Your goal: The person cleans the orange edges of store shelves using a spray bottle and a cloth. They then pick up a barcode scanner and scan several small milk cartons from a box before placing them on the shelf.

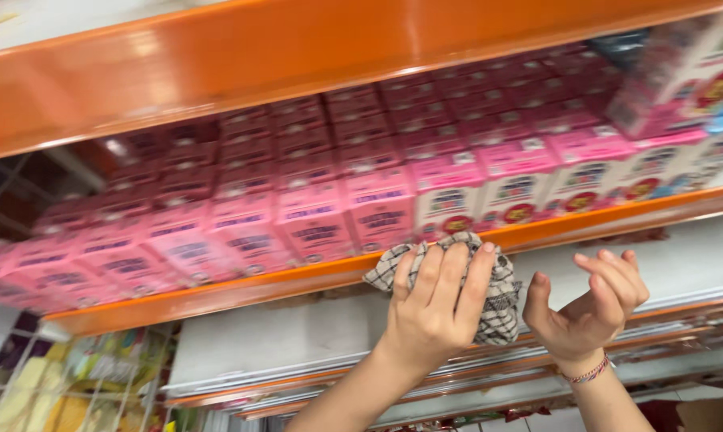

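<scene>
My left hand [433,308] presses a checked black-and-white cloth [501,300] against the orange front edge of a shelf [217,292]. Its fingers are spread over the cloth. My right hand [589,304] hovers just to the right of the cloth, fingers curled and apart, holding nothing; a thin woven bracelet sits on its wrist. Rows of pink cartons [313,216] fill the shelf directly above both hands.
An orange shelf [217,56] overhangs at the top. More pink-and-white cartons [681,80] are stacked at the upper right. Below the hands lies a grey shelf board [297,336]. A wire rack with yellow and green packets [73,384] stands at the lower left.
</scene>
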